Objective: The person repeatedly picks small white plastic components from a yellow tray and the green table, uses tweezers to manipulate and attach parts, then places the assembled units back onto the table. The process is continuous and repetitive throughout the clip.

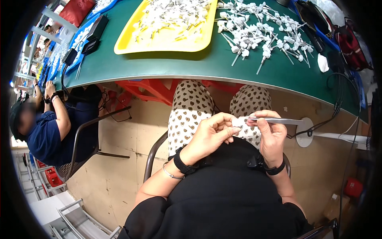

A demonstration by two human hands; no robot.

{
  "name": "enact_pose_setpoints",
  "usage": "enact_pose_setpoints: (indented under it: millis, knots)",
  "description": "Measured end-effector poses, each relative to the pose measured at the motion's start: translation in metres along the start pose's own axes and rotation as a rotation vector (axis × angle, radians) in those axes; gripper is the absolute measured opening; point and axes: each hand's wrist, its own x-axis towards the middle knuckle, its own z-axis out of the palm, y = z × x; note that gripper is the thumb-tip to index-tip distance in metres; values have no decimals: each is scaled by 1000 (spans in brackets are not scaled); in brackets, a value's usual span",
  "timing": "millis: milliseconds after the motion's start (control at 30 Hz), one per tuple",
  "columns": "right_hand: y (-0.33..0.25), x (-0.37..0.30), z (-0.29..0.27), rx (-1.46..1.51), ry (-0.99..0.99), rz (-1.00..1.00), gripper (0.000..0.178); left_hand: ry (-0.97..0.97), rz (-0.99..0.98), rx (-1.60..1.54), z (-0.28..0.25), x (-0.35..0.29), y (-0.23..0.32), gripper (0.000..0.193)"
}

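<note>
One yellow tray (127, 44), one pair of tweezers (278, 120), two hands, countless white parts (258, 32).

Over the lap, metal tweezers (274, 120) are gripped in the right hand (270, 137), and a small white part (238, 121) is pinched by the left hand (211, 133). Beyond, a yellow tray (131, 42) and loose white parts (262, 34) are seen on the green worktop (191, 63).

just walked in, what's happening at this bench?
A seated person works over their lap, below the green table. The right hand holds metal tweezers, tips pointing at a small white part pinched in the left hand. On the table sit a yellow tray of white parts and a loose pile of similar pieces. Another person sits to the left.
</note>
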Motion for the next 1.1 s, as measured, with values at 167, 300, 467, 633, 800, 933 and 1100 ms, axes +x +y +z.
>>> enact_pose_setpoints:
  millis: [167,300,467,633,800,933,1100]
  knots:
    - [-6,-2,3,-65,-57,-6,14,76,247,146,1,2,-7,12]
    - [-6,-5,8,-136,-59,4,12,89,292,318,-1,1,-7,12]
    - [0,-2,8,-236,-77,-74,11,94,450,466,0,4,-14,15]
    - [2,-2,9,-241,-59,-74,10,99,502,540,0,6,-11,17]
    - [4,-2,9,-315,-53,-104,8,101,497,543,-1,6,-13,18]
    - [2,1,9,-488,-102,-246,8,109,495,549,-1,5,-14,17]
    - [2,6,9,-626,-150,-443,8,110,489,541,-2,6,-18,14]
